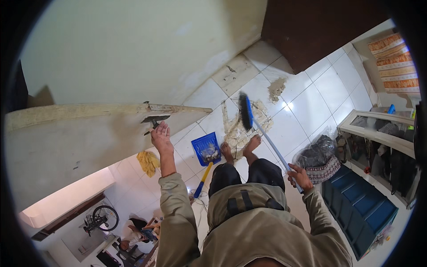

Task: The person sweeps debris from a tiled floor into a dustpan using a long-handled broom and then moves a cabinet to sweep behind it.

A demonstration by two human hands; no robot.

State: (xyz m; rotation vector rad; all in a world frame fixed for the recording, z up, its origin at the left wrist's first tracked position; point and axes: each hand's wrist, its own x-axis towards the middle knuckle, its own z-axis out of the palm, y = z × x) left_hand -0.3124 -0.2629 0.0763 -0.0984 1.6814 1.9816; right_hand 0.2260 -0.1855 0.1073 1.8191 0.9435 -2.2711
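Note:
My right hand (300, 179) is closed round the grey handle of a broom (271, 144). The broom's blue head with dark bristles (245, 111) stands over the tiled floor ahead of my feet. My left hand (162, 137) is raised at the wall's edge, palm up, its fingers loosely stretched out. At its fingertips is a dark flat-bladed tool (155, 119), like a scraper, against the wall edge; whether the fingers touch it I cannot tell. A blue dustpan (207, 148) with a yellow and blue handle lies left of my feet, debris in it.
Broken plaster and dust (238, 122) cover tiles around my bare feet, with another dirt patch (276, 89) beyond. A yellow cloth (148, 163) lies at left. Right are a plastic-wrapped bundle (318, 155), a dark blue chest (358, 207) and a glazed cabinet (378, 133). A person (132, 232) is lower left.

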